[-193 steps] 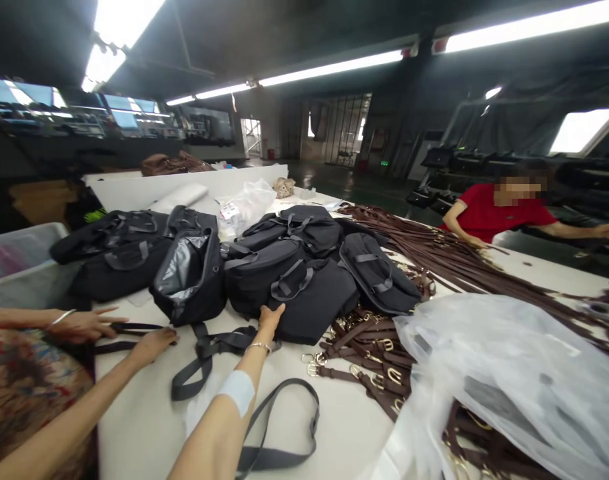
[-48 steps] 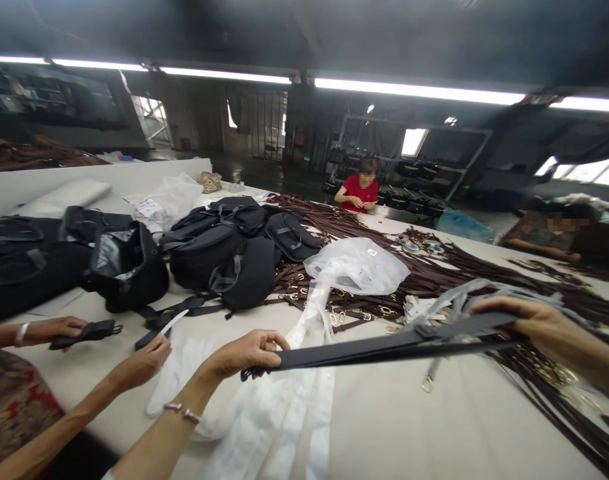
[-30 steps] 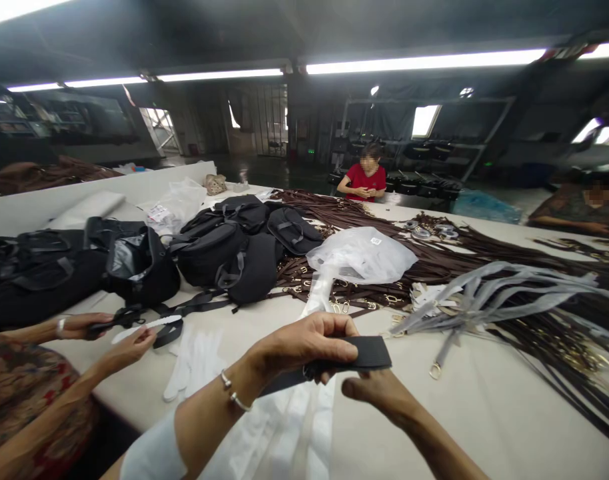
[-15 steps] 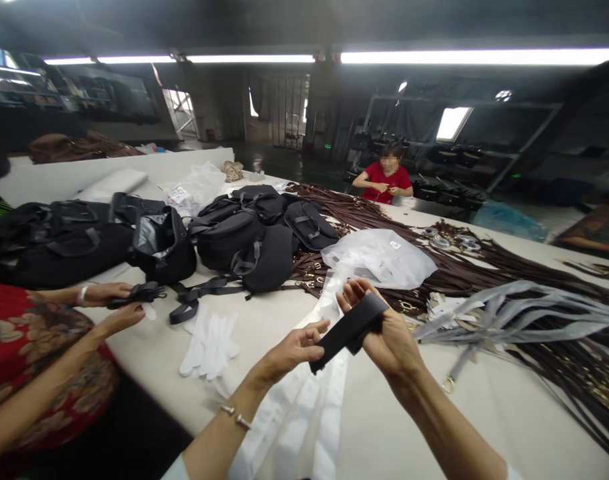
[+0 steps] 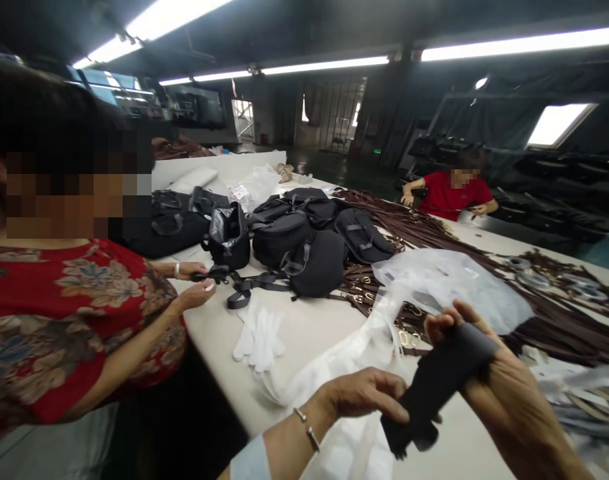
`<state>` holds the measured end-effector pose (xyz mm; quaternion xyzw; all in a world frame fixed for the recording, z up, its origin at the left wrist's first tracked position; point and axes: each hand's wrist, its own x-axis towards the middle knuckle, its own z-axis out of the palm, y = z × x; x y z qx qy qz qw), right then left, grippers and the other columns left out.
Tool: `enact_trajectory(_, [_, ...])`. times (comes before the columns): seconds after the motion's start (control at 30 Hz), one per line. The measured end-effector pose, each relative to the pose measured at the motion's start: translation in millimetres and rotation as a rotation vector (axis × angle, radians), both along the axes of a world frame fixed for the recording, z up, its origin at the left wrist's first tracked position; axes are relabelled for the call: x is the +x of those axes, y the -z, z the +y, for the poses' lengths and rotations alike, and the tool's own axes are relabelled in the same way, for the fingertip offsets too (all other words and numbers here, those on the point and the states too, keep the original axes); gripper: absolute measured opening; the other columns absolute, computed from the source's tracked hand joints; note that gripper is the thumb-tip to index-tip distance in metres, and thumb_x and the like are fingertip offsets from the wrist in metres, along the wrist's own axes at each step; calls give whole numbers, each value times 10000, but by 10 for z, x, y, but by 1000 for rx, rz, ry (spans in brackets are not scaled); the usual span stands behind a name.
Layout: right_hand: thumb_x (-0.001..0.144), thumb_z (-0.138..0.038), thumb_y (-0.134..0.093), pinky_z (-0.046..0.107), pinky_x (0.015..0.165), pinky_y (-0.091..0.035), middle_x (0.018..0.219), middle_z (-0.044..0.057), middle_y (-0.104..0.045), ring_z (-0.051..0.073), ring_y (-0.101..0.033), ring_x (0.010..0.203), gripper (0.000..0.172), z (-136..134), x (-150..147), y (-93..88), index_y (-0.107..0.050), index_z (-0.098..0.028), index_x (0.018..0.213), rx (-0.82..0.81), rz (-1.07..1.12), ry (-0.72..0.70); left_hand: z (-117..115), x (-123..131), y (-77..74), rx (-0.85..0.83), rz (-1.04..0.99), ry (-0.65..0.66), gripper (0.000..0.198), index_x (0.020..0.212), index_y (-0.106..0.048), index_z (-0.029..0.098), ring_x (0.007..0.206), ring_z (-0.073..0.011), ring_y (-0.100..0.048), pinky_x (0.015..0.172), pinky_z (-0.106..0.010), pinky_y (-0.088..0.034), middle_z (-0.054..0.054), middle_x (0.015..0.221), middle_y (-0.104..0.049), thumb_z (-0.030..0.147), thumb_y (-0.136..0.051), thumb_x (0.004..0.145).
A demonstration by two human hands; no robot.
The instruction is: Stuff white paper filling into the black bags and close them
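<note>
A wide black strap, folded over into a flat bundle, is held in front of me above the table. My left hand pinches its lower end between thumb and fingers. Its upper end lies across the palm of my right hand, whose fingers curl around it from behind. Below the strap, long white plastic strips run over the table. Just past my right hand lies a clear plastic bag.
Black bags and brown straps with gold buckles cover much of the table. White strips are piled at left. A co-worker in a floral top handles a black strap; another in red sits opposite.
My view has swung left, bringing the co-worker beside me more into frame. My hands and the strap appear lower and further right, nearer the camera, with the strap still in both hands.
</note>
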<state>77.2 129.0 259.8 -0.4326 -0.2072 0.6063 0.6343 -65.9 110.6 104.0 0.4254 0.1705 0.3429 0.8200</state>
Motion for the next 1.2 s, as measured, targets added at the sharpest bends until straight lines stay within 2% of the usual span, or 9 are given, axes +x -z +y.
enact_trajectory(0.17, [453, -190, -706, 224, 566, -584, 891, 82, -735, 244, -695, 788, 445, 91, 188, 92, -745, -220, 895, 195, -626, -189, -78, -167, 258, -141, 20, -37, 543, 657, -511, 182, 484, -153, -575, 458, -243, -420, -47, 631, -634, 464, -909, 419])
enact_trajectory(0.3, [618, -278, -694, 326, 721, -590, 960, 89, -730, 298, -672, 919, 253, 154, 333, 134, -767, -217, 853, 331, -990, -686, -183, -728, 165, -35, 372, -197, 402, 733, -472, 205, 460, -142, -539, 418, -225, -399, -1, 592, -589, 477, -736, 601])
enact_trajectory(0.4, [752, -287, -677, 378, 843, -554, 995, 65, -722, 285, -663, 943, 225, 160, 301, 311, -746, -247, 963, 343, -1171, -946, -224, -1212, 80, 93, 526, -308, 212, 802, -548, 183, 522, -96, -492, 448, -183, -361, 31, 660, -557, 299, -689, 695])
enact_trajectory(0.53, [728, -293, -763, 526, 1095, -390, 1156, 79, -690, 314, -612, 1092, 456, 251, 65, 756, -693, -306, 1179, 588, -1403, -983, -235, -1678, 165, 460, 897, -446, 487, 1286, -520, 236, 733, -124, -572, 628, -208, -451, 11, 918, -641, 145, -578, 810])
enact_trajectory(0.63, [740, -408, -796, 611, 1183, -187, 1013, 75, -710, 287, -630, 998, 491, 412, -237, 1128, -681, -285, 1201, 865, -1509, -1075, -258, -1882, 378, 771, 1315, -512, 465, 1339, -522, 236, 952, -192, -609, 888, -315, -462, -49, 1090, -654, 116, -497, 890])
enact_trajectory(0.77, [891, -454, -649, 578, 1197, -141, 908, 51, -716, 248, -612, 987, 345, 611, -656, 1681, -685, -256, 1171, 970, -1702, -1064, -339, -1992, 767, 811, 1558, -567, 417, 1199, -614, 175, 943, -232, -592, 908, -403, -433, -91, 994, -636, 6, -369, 907])
enact_trajectory(0.93, [854, -244, -691, 517, 1032, -396, 890, 76, -706, 271, -610, 941, 117, 684, -923, 2350, -735, -201, 954, 866, -1816, -1067, -471, -1929, 1221, 872, 1756, -570, 421, 1266, -566, 141, 956, -255, -586, 900, -436, -436, -106, 1007, -624, -1, -360, 928])
enact_trajectory(1.13, [764, -265, -796, 478, 1114, -326, 1397, 141, -525, 303, -455, 1279, 687, 646, -1266, 2726, -495, -186, 1377, 996, -1763, -1063, -589, -1875, 1440, 895, 1866, -579, 279, 1175, -592, 187, 916, -232, -588, 852, -388, -452, -61, 969, -619, 94, -416, 979])
enact_trajectory(1.2, [720, -294, -839, 494, 1131, -295, 1377, 110, -548, 313, -444, 1292, 695, 623, -1420, 2849, -528, -220, 1338, 1069, -1735, -1096, -618, -1866, 1474, 896, 1894, -589, 252, 1162, -592, 187, 911, -232, -590, 847, -387, -458, -52, 960, -623, 113, -431, 983])
